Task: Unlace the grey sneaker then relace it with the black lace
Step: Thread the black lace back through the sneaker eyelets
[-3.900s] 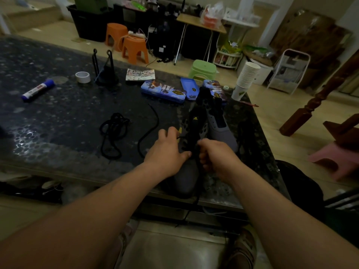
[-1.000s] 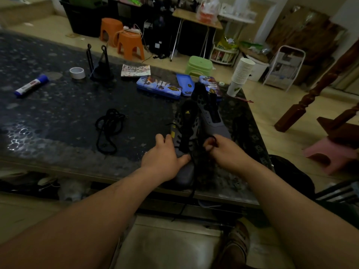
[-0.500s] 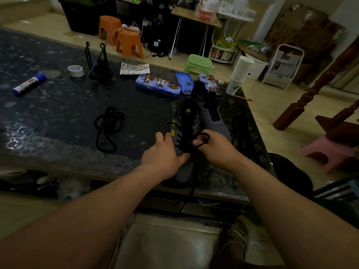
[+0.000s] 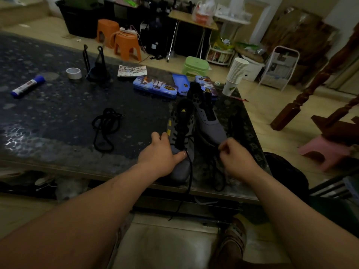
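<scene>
The grey sneaker (image 4: 180, 136) sits toe-first at the desk (image 4: 58, 117) edge, the left hand (image 4: 159, 154) pressing its toe, grip spread flat. The right hand (image 4: 236, 158) has its grip pinched on the black lace (image 4: 189, 183). Draw each crossing snug and keep the toe pinned

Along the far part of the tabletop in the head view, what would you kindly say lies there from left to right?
Blue-capped marker → roll of tape → black stand → printed booklet → blue pencil case → stack of paper cups.
</scene>
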The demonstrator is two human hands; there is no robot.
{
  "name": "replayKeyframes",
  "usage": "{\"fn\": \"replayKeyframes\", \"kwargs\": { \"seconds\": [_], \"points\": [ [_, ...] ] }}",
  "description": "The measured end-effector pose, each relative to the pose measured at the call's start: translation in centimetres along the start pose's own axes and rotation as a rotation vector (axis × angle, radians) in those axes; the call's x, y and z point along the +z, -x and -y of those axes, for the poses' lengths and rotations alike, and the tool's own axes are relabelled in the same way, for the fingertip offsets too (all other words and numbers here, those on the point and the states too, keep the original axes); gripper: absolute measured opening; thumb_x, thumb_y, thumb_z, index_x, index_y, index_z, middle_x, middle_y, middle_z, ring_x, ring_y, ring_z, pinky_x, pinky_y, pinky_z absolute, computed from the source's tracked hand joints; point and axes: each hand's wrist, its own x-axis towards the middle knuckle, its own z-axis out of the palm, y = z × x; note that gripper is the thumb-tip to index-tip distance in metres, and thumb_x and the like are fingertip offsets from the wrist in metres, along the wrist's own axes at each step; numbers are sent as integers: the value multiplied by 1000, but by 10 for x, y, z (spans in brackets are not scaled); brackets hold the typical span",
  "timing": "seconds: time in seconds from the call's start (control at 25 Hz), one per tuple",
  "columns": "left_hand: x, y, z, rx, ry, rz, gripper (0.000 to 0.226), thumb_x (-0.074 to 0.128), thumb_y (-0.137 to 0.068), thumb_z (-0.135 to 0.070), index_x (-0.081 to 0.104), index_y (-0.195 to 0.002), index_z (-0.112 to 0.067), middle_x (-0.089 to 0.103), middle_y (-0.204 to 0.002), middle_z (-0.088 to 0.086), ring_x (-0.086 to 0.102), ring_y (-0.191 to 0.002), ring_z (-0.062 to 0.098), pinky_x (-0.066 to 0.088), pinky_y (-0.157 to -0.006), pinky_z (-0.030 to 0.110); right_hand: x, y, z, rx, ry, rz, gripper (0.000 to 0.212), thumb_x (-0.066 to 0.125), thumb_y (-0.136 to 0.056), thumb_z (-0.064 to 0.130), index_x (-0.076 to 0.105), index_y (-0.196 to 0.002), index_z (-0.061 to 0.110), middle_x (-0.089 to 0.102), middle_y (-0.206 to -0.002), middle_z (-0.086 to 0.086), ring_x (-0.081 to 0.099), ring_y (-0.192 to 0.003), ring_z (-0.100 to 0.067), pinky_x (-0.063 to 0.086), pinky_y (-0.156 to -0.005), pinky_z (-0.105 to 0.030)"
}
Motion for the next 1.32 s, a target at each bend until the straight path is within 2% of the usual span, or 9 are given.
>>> {"fn": "replayKeyframes", "kwargs": {
  "seconds": [0.12, 0.4, 0.6, 0.72, 0.88, 1.0, 1.12, 1.2, 1.32],
  "points": [
    [1, -1, 1, -5, 0, -5, 76, 58, -88, -73, 38, -137, -18, 34, -124, 8, 60, -106, 41, 51, -82, 47, 7, -27, 38, -177, -53, -179, 19, 50, -100, 11, 61, -114, 18, 61, -112, 1, 58, -100, -15, 45, -82, -33],
    [-1, -3, 1, 2, -22, 4, 78, 58, -87, -73, 37, -138, -18, 34, -122, 6, 60, -105, 38, 45, -75, 42, 24, -30, 67, -9, -320, 289, 41, 57, -105, 40, 65, -97, 1, 71, -77, -8, 67, -68, -21, 53, -64, -33],
    [2, 0, -3, 30, -24, -78, 99, 54, -82, -82, 28, -151, -15, 37, -131, 9, 50, -122, 36, 50, -94, 50, 25, -38, 69, -46, -199, 168, 23, 66, -98, 28, 70, -89, 7, 65, -72, -1, 58, -63, -13, 44, -57, -25],
    [7, 1, -6, 26, -59, -125, 104, 52, -84, -83, 23, -155, -12, 35, -136, 9, 44, -129, 34, 47, -99, 48, 23, -35, 62, 73, -549, 267, 17, 61, -92, 19, 67, -79, 11, 67, -77, -12, 62, -74, -26, 48, -68, -36],
    [6, -1, -4, 10, -59, -100, 103, 47, -86, -83, 23, -156, -11, 36, -139, 10, 43, -131, 34, 46, -100, 49, 11, -16, 29, 213, -900, 398, 30, 43, -101, 7, 72, -95, 2, 76, -108, -11, 69, -100, -23, 51, -86, -37],
    [5, -2, -3, -8, -25, -78, 101, 47, -87, -83, 25, -155, -12, 37, -140, 10, 42, -132, 34, 46, -103, 49, 18, -8, 13, 229, -686, 323, 29, 53, -103, 18, 73, -104, -3, 75, -99, -9, 68, -96, -25, 51, -83, -36],
    [0, 1, -5, 29, 95, -98, 86, 50, -93, -68, 27, -156, -15, 37, -143, 9, 43, -132, 32, 43, -104, 46, 24, -15, 21, 32, -191, -79, 22, 64, -97, 39, 65, -98, 17, 63, -95, 1, 61, -88, -16, 47, -74, -34],
    [-4, 2, -4, 41, 195, -116, 68, 52, -97, -51, 34, -152, -17, 40, -143, 8, 47, -129, 30, 43, -101, 42, 27, -19, 47, -187, -71, -299, 17, 64, -96, 41, 62, -94, 24, 55, -93, 6, 55, -86, -12, 46, -75, -35],
    [-11, -2, -1, 2, 288, -88, 49, 54, -100, -38, 42, -142, -17, 45, -138, 7, 54, -119, 28, 43, -92, 38, 40, -28, 92, -300, 105, -188, 25, 65, -94, 50, 62, -91, 26, 55, -91, 5, 54, -82, -15, 45, -70, -36]
  ]
}}
